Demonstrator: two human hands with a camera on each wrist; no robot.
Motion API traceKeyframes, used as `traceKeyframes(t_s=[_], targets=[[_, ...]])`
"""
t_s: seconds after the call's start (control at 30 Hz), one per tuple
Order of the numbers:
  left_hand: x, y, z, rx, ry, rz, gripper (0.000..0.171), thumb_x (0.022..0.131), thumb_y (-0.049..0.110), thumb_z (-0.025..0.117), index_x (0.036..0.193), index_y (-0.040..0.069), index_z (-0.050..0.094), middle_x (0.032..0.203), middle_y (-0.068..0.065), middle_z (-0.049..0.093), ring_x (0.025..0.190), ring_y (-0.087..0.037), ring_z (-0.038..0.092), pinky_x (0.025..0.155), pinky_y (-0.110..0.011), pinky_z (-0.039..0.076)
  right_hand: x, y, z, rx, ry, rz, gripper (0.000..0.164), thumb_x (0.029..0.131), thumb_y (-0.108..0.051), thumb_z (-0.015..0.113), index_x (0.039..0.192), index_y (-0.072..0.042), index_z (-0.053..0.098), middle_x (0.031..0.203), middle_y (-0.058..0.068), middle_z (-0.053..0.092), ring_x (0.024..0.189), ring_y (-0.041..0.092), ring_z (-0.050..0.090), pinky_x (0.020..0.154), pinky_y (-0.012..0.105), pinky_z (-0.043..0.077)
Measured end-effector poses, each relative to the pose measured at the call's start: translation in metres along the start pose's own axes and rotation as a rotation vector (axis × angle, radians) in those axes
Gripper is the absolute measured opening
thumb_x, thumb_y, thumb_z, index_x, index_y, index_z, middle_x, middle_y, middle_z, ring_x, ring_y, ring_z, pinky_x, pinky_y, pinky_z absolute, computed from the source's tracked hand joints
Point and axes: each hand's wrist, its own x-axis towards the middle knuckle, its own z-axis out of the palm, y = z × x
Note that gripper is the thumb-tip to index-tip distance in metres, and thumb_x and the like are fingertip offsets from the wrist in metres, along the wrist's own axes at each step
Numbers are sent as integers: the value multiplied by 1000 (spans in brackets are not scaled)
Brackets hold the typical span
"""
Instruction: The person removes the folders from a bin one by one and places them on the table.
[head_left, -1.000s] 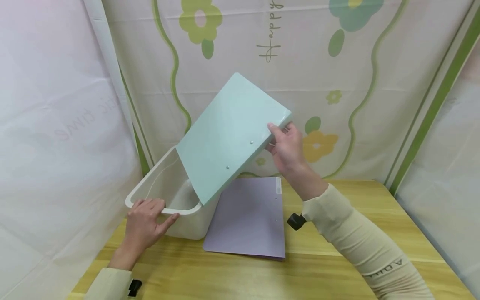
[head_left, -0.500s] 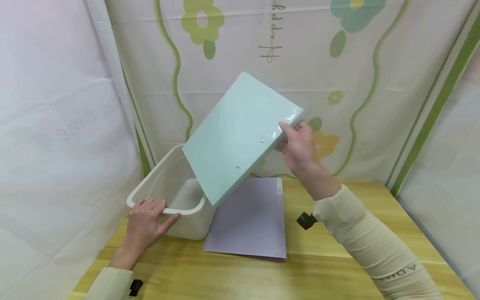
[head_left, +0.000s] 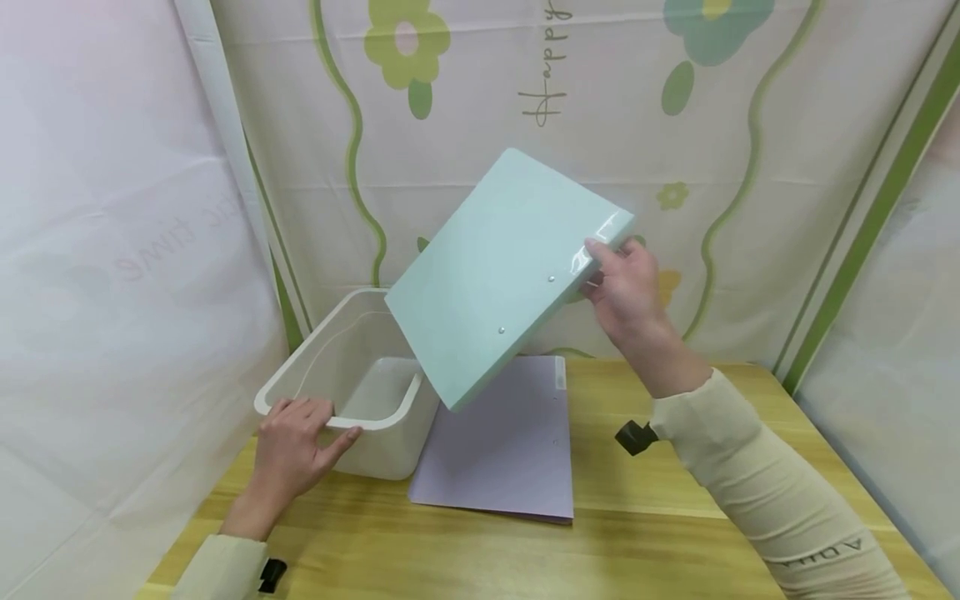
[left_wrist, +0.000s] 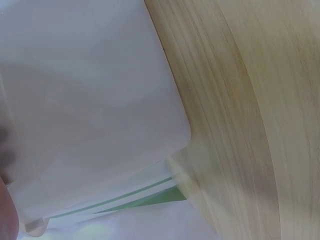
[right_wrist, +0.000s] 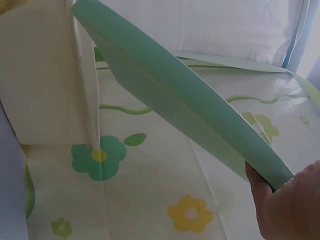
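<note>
In the head view a mint-green file folder [head_left: 502, 267] is held up at a tilt by my right hand [head_left: 628, 287], thumb on its front cover and fingers behind the spine. Its lower left part overlaps the right rim of a white plastic bin [head_left: 352, 425] from this viewpoint. My left hand [head_left: 296, 442] grips the bin's near rim, fingers over the edge and thumb along the outside. The right wrist view shows the green folder [right_wrist: 185, 100] edge-on, pinched at its lower corner. Only the bin's outer wall [left_wrist: 90, 100] fills most of the left wrist view.
A purple folder [head_left: 495, 450] lies flat on the wooden table [head_left: 675, 517], right beside the bin. Behind the table hangs a flower-printed curtain [head_left: 480, 92], and another white curtain [head_left: 135, 250] stands close on the left.
My right hand has moved right, carrying the mint-green folder away from over the bin, so more of the bin's inside shows. My left hand stays on the rim.
</note>
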Motion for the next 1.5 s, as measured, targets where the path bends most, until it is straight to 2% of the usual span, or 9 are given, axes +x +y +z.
traceKeyframes(t_s=[0.1,0.27,0.37,0.6,0.87,1.07,1.13,1.33,1.5], targets=[[0,-1,0,1,2,0,63,98,73,41,75,15,46,66,4,47,61,-21,51,70,-45,42,1,-1,-5,7,-4,7,36,104,-8,57,138,-2,47,124,13,56,105,26,66,85,37,56],[0,-1,1,-3,2,2,64,98,73,41,74,13,47,66,4,46,61,-21,51,69,-45,42,0,-5,-13,-3,-16,24,47,105,-11,57,147,0,40,135,13,51,120,30,59,90,37,56],[-1,0,2,-5,4,4,65,98,72,41,74,13,47,66,3,47,61,-21,51,68,-44,41,0,-7,-18,-10,-6,27,49,104,-11,57,148,1,39,136,13,50,122,32,58,90,38,56],[0,-1,3,-8,13,9,63,99,72,41,75,14,46,66,3,47,61,-21,51,69,-44,41,-1,-13,-28,-69,-1,18,54,105,-15,58,153,-4,36,148,12,46,133,33,51,107,51,45],[0,-2,3,-4,6,3,62,98,72,41,76,15,46,67,4,47,62,-21,52,70,-44,41,-3,-16,-38,-66,7,38,57,105,-17,59,154,-5,34,148,11,45,134,34,50,99,43,52],[0,-1,3,-7,4,-1,62,98,72,42,76,15,47,67,4,48,63,-21,53,70,-44,41,-4,-17,-45,-83,-2,44,61,105,-19,58,157,-5,29,153,11,39,140,36,45,108,51,43],[0,-1,2,-10,3,-3,62,98,72,42,76,15,47,67,4,48,62,-21,53,70,-44,41,-4,-17,-47,-84,2,47,60,105,-18,58,156,-4,30,152,11,40,138,36,46,106,49,46],[0,0,2,-11,0,-5,62,98,72,42,75,15,46,66,4,48,62,-21,53,69,-43,40,-3,-17,-54,-70,11,47,58,105,-16,57,154,0,30,142,9,44,130,34,50,86,35,58],[0,0,2,-10,-1,-8,62,98,73,41,75,15,46,66,4,48,62,-22,53,70,-43,39,-1,-18,-60,-78,16,53,58,105,-16,58,154,0,31,142,7,44,129,33,50,85,34,57]])
